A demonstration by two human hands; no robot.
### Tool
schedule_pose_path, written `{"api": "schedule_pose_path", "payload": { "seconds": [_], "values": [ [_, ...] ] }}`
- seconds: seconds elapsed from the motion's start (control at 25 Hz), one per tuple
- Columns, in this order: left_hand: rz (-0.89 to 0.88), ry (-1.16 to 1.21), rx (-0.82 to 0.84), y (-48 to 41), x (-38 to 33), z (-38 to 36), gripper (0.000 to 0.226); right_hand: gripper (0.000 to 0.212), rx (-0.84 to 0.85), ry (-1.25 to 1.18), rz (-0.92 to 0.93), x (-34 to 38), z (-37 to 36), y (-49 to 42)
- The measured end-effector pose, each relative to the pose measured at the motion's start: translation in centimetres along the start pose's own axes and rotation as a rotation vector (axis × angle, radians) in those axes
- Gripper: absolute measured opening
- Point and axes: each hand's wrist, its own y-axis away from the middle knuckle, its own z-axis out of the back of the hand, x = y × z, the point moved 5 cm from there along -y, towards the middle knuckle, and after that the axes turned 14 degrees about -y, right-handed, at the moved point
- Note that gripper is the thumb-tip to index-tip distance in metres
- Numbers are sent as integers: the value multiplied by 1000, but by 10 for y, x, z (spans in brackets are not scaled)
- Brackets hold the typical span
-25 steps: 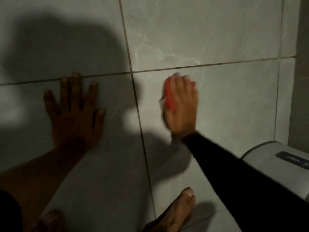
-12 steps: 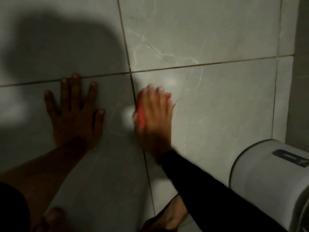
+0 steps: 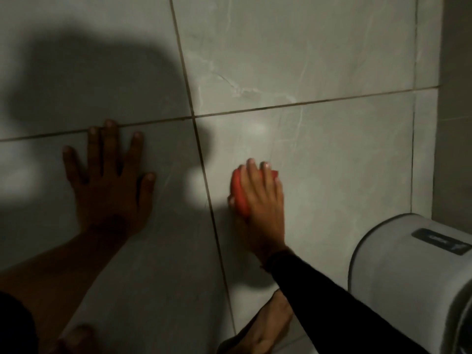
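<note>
- Tiles (image 3: 306,47): grey, dark grout lines, shadow over the left.
- White unit (image 3: 408,290): rounded, near right.
- Left hand (image 3: 112,190): flat on a tile, fingers spread wide, holding nothing.
- Right hand (image 3: 263,200): fingers curled over the scrubber (image 3: 238,192).
- Foot (image 3: 265,325): bare, near edge, under the black sleeve.
- Scrubber: red, against a tile, just right of the grout line.

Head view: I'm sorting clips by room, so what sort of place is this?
Probably a bathroom or washroom: large glossy grey marble-look tiles with dark grout, a rounded white plastic appliance, and the right hand holding a red scrubbing pad against the tile.
</note>
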Motion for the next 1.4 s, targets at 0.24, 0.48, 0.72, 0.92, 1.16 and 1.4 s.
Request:
{"api": "schedule_pose_path", "payload": {
  "seconds": [0.24, 0.48, 0.72, 0.92, 1.16, 1.4],
  "values": [
    [-12, 3, 27, 0, -1, 2, 77, 67, -198, -65, 99, 42, -22, -32],
    [-22, 15, 1, -2, -3, 1, 75, 67, -149, -113, -314, -90, -9, 97],
    [-44, -35, 13, 0, -1, -1, 76, 79, -386, -445, -541, -145, 42, -12],
    [-77, -171, 456, -9, -15, 49, 79, 41, -158, -1329, -682, -62, 28, 65],
    [-124, 514, 1094, 63, -191, 233, 57, 3, -343, -1907, -1082, -5, 152, 201],
    [-313, 739, 1348, 140, -368, 387, 23, 36, -750, -1960, -1178, -78, 299, 316]
  ]
}}
